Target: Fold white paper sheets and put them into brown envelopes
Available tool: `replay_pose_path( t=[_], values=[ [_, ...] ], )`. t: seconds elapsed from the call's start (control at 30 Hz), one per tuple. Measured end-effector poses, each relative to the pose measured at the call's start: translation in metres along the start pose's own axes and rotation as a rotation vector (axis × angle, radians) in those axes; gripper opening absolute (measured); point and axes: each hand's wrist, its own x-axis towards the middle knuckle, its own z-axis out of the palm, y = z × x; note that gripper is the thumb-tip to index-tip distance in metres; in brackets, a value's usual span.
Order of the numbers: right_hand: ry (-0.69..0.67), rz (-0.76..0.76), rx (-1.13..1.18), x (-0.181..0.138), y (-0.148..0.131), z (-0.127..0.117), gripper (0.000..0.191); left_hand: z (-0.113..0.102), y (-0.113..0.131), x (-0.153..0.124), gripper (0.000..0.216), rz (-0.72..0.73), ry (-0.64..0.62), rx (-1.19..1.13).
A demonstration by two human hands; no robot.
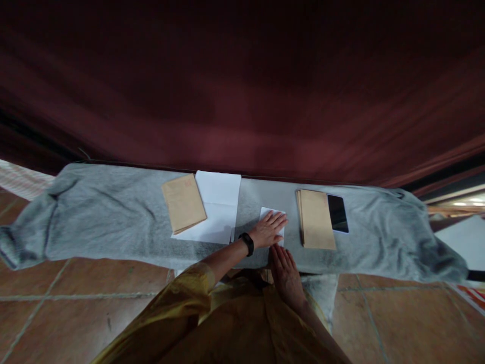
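My left hand (267, 230) lies flat with fingers spread on a small folded sheet of white paper (267, 211), covering most of it. A black band circles that wrist. My right hand (284, 268) rests at the sheet's near edge, fingers stretched out side by side and their tips by the paper's lower corner. To the left lie larger white sheets (220, 222), partly under a stack of brown envelopes (184, 202). Another stack of brown envelopes (317, 220) is to the right of my hands.
A grey cloth (109, 212) covers the narrow surface. A phone (338, 213) with a dark screen lies against the right envelopes. Behind rises a dark red panel (242, 111). Brown floor tiles (102, 278) show below, and a white object (464, 240) stands at far right.
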Motion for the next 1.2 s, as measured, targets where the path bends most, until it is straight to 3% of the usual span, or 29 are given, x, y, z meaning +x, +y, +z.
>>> replay_pose_path(
  t=[0.47,0.8,1.2],
  values=[
    [0.009,0.025,0.027,0.003,-0.003,-0.003,0.069,0.003,0.0,0.001,0.06,0.013,-0.007,0.01],
    [0.022,0.032,-0.002,-0.004,0.001,0.008,0.065,0.005,-0.007,-0.003,0.06,0.013,-0.009,-0.022],
    [0.023,0.057,0.011,-0.004,0.0,0.008,0.064,0.008,-0.029,0.003,0.059,-0.109,-0.015,-0.035]
  ],
)
